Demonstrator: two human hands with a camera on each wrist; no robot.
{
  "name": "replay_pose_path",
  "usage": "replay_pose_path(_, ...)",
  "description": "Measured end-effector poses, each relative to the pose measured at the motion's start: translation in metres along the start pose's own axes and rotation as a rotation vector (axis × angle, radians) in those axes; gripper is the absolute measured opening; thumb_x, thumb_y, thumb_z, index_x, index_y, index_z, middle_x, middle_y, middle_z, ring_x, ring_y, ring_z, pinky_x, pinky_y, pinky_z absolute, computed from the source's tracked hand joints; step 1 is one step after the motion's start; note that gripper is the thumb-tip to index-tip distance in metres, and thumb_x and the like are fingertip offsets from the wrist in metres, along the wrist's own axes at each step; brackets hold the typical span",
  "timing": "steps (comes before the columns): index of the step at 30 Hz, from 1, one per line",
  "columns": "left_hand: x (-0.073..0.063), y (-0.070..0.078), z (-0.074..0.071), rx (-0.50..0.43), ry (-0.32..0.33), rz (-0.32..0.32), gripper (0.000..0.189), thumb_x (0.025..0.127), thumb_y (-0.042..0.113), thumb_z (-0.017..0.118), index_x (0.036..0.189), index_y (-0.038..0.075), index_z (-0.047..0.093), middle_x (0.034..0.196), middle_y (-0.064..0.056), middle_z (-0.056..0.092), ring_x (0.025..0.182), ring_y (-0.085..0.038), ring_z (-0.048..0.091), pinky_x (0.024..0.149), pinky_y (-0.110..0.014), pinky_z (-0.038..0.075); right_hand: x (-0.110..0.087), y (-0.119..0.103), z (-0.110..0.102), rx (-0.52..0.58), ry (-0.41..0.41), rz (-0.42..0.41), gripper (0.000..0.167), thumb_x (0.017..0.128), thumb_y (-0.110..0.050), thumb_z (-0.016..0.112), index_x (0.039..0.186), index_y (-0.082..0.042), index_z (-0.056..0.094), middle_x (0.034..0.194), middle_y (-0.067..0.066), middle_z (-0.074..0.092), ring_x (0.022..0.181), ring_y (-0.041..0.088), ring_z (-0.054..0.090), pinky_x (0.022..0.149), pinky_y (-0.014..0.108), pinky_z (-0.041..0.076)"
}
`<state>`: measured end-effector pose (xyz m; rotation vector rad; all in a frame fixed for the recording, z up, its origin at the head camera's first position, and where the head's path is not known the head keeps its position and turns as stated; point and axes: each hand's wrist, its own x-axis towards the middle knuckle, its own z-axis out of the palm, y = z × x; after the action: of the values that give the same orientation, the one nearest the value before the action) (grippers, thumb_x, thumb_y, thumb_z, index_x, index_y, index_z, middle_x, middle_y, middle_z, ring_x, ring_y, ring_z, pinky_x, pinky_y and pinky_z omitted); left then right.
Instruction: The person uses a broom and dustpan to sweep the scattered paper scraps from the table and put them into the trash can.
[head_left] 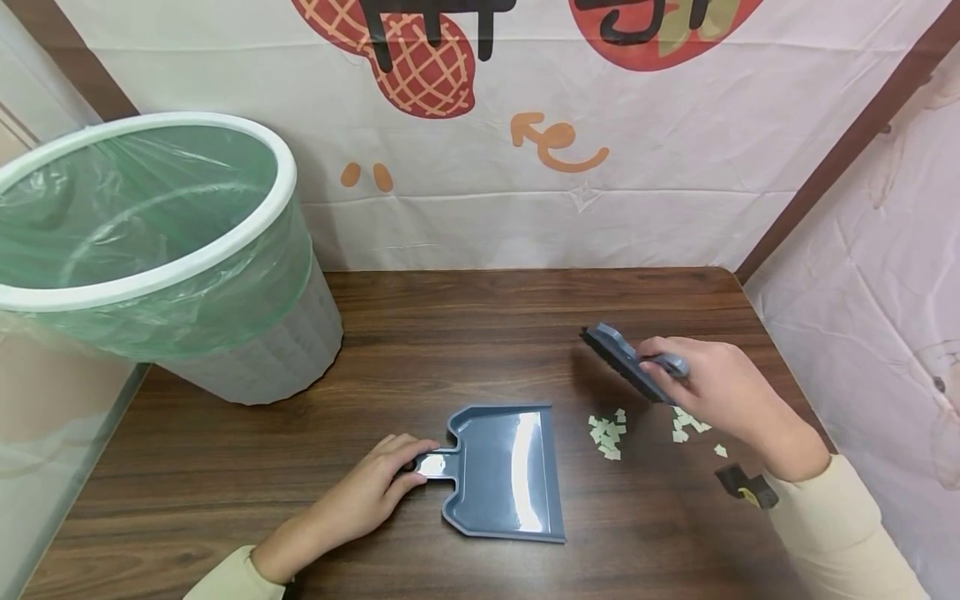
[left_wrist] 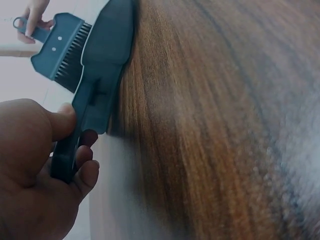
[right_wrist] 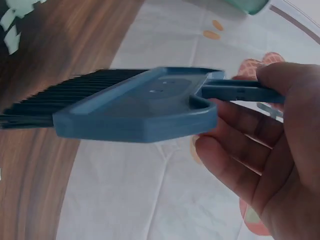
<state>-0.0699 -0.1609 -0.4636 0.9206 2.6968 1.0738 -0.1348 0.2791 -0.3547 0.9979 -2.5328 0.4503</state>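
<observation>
Across a brown wood-grain table (head_left: 450, 350), below a printed white cloth (head_left: 480, 217): grey dustpan (head_left: 491, 475) near the middle, handle clamped between thumb and fingers of the left hand (head_left: 375, 482); right of it, pale scraps (head_left: 606, 435) in two loose groups; just beyond, brush (head_left: 618, 354) held above the table, handle pinched in the right hand (head_left: 716, 383); far left, green-lined bin (head_left: 262, 367).

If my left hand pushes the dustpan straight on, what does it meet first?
Probably the nearer cluster of pale scraps, just beyond the front edge of the dustpan; whether that edge sits flush with the table is unclear.
</observation>
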Motion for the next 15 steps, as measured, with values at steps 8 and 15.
replay_pose_path(8, 0.000, -0.001, 0.001, -0.006, -0.006, -0.005, 0.038, 0.098, 0.009, 0.066, 0.136, 0.005, 0.061, 0.118, 0.004, 0.065, 0.102, -0.013, 0.056, 0.086, -0.033, 0.049, -0.003, 0.005, 0.012, 0.010, -0.072, -0.118, 0.029, 0.106, -0.041, 0.054, 0.100, -0.020, 0.072, 0.084, -0.015, 0.063, 0.063, -0.001, 0.055, 0.053, 0.027, 0.049)
replay_pose_path(15, 0.000, -0.001, 0.001, -0.006, -0.005, -0.006, 0.038, 0.098, 0.009, 0.067, 0.135, 0.005, 0.061, 0.117, 0.003, 0.065, 0.100, -0.013, 0.055, 0.083, -0.032, 0.049, -0.008, -0.001, 0.005, 0.049, -0.154, -0.099, 0.009, 0.092, -0.021, 0.075, 0.100, -0.026, 0.073, 0.086, -0.021, 0.061, 0.067, -0.006, 0.053, 0.058, 0.025, 0.049)
